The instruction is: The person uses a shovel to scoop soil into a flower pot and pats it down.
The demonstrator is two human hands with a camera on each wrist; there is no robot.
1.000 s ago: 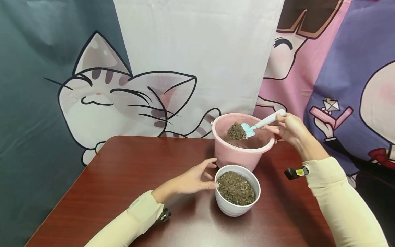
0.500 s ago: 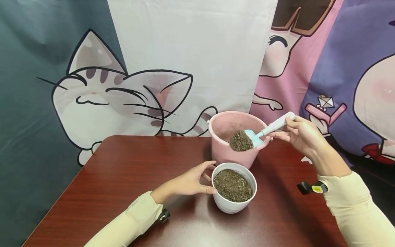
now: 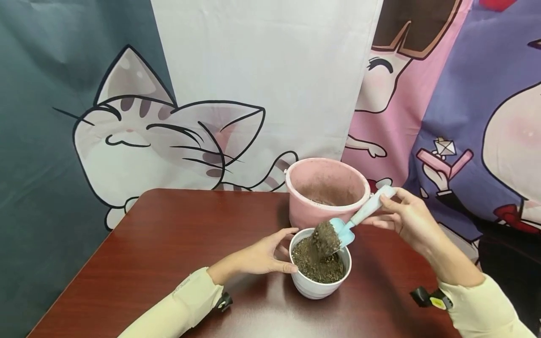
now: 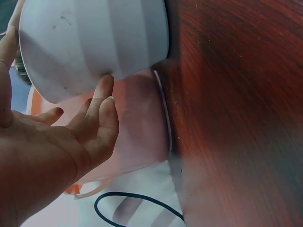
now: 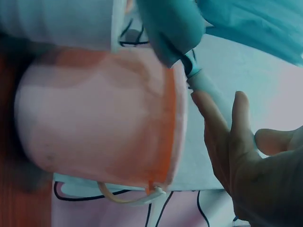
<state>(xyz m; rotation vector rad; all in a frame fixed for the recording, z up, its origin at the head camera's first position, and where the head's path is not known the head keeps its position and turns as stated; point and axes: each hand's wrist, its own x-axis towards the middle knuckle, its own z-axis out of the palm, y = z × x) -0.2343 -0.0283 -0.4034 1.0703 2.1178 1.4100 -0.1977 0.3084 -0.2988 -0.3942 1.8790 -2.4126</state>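
Note:
A white flowerpot stands on the table, filled with dark soil to below its rim. My left hand touches the pot's left side, thumb and fingers spread; in the left wrist view a fingertip meets the pot's wall. With my right hand I grip the white handle of a light blue trowel. Its blade is tilted over the pot, and a heap of soil slides off it into the pot. The right wrist view shows the blade's underside.
Just behind the pot stands a pink bucket, with some soil low inside. Both stand on a reddish-brown wooden table. A cloth backdrop with cartoon figures hangs behind the table.
My right hand has brought the loaded trowel from over the bucket forward and down above the flowerpot, and soil now spills from it. My left hand stays at the pot.

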